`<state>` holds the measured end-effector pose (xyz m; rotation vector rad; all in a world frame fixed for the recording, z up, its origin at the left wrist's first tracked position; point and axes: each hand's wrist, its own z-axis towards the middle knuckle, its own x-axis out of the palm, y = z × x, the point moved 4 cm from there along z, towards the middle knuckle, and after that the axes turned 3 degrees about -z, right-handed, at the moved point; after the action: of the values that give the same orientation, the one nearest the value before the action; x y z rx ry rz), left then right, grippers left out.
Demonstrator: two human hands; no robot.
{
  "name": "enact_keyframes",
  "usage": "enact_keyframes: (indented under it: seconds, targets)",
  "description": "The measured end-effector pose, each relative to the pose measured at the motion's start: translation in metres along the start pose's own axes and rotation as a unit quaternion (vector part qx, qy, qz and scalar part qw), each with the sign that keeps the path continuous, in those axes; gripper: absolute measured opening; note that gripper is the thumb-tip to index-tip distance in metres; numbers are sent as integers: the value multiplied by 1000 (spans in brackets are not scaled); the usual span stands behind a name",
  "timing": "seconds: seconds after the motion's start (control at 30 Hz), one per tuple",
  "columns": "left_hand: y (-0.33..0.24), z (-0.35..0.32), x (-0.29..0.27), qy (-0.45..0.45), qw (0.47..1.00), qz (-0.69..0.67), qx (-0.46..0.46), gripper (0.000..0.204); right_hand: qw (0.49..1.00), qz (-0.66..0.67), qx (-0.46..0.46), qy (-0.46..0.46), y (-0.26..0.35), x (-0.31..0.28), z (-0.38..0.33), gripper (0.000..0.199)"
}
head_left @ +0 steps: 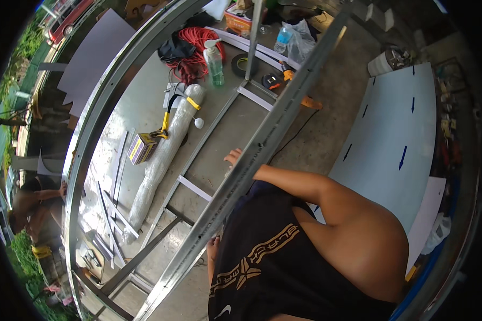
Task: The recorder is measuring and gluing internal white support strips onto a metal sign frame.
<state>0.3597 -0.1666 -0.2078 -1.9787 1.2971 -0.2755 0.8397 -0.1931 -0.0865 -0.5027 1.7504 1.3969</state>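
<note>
A long metal frame [300, 91] of channel beams crosses diagonally in front of me. My right hand [233, 157] is closed round its near beam; the fingers show past the beam, which hides the wrist and palm. Lower down, my left hand [213, 247] is closed against the same beam's near edge, its fingertips mostly hidden. Thinner metal struts with pale crosspieces [195, 188] lie beyond the beam. On the frame's far left side, another person's hand [63, 189] is at the curved outer beam [83, 134].
Inside the frame's outline are a bubble-wrapped roll [168, 144], a yellow-black tool [163, 125], a box [142, 148], a pump bottle [214, 61], red cord [195, 40], tape measure [271, 81] and metal strips [110, 214]. A pale blue sheet with arrows [383, 144] lies right; a bucket [380, 65] stands behind.
</note>
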Motion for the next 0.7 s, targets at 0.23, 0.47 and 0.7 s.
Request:
enact_keyframes:
  seconds: [0.23, 0.47, 0.7]
  targets:
    - [-136, -6, 11, 24, 990, -79, -113, 44, 959, 55, 256, -110, -113, -37, -107, 24]
    - [-167, 1, 50, -45, 997, -58, -16, 37, 953, 95, 269, -106, -152, -74, -109, 17]
    - [-188, -12, 112, -136, 976, -164, -46, 36, 920, -156, 240, -267, -262, -209, -67, 13]
